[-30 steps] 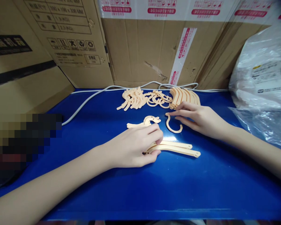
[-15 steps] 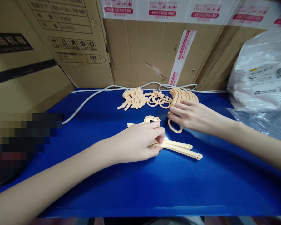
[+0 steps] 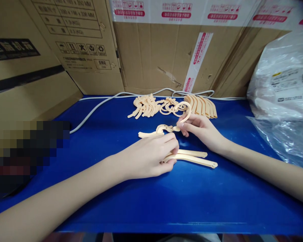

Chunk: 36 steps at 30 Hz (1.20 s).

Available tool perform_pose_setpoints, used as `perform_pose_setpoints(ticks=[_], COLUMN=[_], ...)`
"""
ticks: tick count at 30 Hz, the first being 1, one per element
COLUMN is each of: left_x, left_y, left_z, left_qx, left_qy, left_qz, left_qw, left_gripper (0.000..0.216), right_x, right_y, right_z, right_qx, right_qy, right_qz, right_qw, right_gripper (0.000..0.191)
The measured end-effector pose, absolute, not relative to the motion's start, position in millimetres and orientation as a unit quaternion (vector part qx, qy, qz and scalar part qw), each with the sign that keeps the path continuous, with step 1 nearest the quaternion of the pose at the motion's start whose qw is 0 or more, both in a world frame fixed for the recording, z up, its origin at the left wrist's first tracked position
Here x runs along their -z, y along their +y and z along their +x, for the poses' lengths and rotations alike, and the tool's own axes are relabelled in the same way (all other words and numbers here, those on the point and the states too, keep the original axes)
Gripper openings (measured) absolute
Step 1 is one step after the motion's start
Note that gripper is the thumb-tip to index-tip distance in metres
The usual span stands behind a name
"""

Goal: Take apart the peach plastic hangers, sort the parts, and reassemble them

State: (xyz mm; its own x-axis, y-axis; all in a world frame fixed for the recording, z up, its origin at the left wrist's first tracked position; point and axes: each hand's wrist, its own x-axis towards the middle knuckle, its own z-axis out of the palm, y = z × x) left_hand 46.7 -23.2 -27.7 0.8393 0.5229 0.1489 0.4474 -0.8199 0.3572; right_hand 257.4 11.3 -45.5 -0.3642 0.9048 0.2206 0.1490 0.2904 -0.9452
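My left hand (image 3: pixel 151 155) is closed on the near end of two long peach plastic hanger arms (image 3: pixel 194 159) that lie on the blue table (image 3: pixel 181 201). My right hand (image 3: pixel 200 129) pinches a peach plastic hook (image 3: pixel 184 115), lifted off the table and held upright. Between the two hands lies another peach curved piece (image 3: pixel 156 131).
Three piles of peach parts lie at the back: curved pieces (image 3: pixel 143 107), hooks (image 3: pixel 170 106) and stacked arms (image 3: pixel 203 106). A white cable (image 3: pixel 98 106) runs along the back edge. Cardboard boxes (image 3: pixel 154 50) wall the rear and left. A plastic bag (image 3: pixel 284 87) sits at right.
My right hand closed on the hook that lay flat on the table and raised it upright, moving slightly left. My left hand kept its hold on the arms.
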Motion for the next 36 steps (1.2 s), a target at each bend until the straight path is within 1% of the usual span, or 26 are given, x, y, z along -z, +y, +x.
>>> perform_pose_setpoints(ticks=[4, 8, 12, 15, 17, 18, 20, 23, 26, 31, 33, 36], left_x=[29, 32, 36, 34, 30, 28, 23, 17, 14, 8, 3, -3], left_y=[-26, -29, -31, -30, -29, -28, -25, -19, -12, -8, -9, -9], left_z=[49, 52, 53, 52, 49, 47, 45, 43, 42, 41, 42, 42], left_qx=[-0.111, -0.109, -0.137, -0.159, -0.177, -0.192, -0.239, -0.332, -0.399, -0.449, -0.460, -0.469], left_qy=[0.229, 0.207, 0.196, 0.195, 0.208, 0.223, 0.262, 0.296, 0.274, 0.266, 0.280, 0.312], left_qz=[0.964, 0.972, 0.971, 0.967, 0.962, 0.954, 0.916, 0.812, 0.715, 0.562, 0.514, 0.485], left_qw=[0.080, 0.026, -0.027, -0.033, 0.011, 0.056, 0.186, 0.379, 0.504, 0.642, 0.668, 0.669], left_gripper=[0.009, 0.020, 0.022, 0.022, 0.019, 0.017, 0.014, 0.011, 0.007, 0.007, 0.005, 0.006], right_x=[47, 47, 47, 48, 49, 49, 49, 48, 46, 45, 45, 45], right_y=[14, 13, 13, 13, 14, 14, 14, 13, 13, 12, 12, 12], right_z=[259, 259, 259, 260, 260, 261, 261, 261, 262, 262, 262, 262], right_qx=[-0.478, -0.482, -0.481, -0.479, -0.481, -0.482, -0.483, -0.480, -0.477, -0.489, -0.488, -0.488], right_qy=[-0.664, -0.665, -0.661, -0.664, -0.665, -0.666, -0.666, -0.669, -0.671, -0.665, -0.666, -0.669], right_qz=[-0.392, -0.393, -0.403, -0.399, -0.396, -0.397, -0.400, -0.405, -0.407, -0.412, -0.410, -0.406], right_qw=[0.421, 0.413, 0.411, 0.412, 0.411, 0.409, 0.404, 0.397, 0.395, 0.386, 0.387, 0.387], right_gripper=[0.026, 0.025, 0.021, 0.022, 0.024, 0.023, 0.022, 0.020, 0.020, 0.024, 0.025, 0.024])
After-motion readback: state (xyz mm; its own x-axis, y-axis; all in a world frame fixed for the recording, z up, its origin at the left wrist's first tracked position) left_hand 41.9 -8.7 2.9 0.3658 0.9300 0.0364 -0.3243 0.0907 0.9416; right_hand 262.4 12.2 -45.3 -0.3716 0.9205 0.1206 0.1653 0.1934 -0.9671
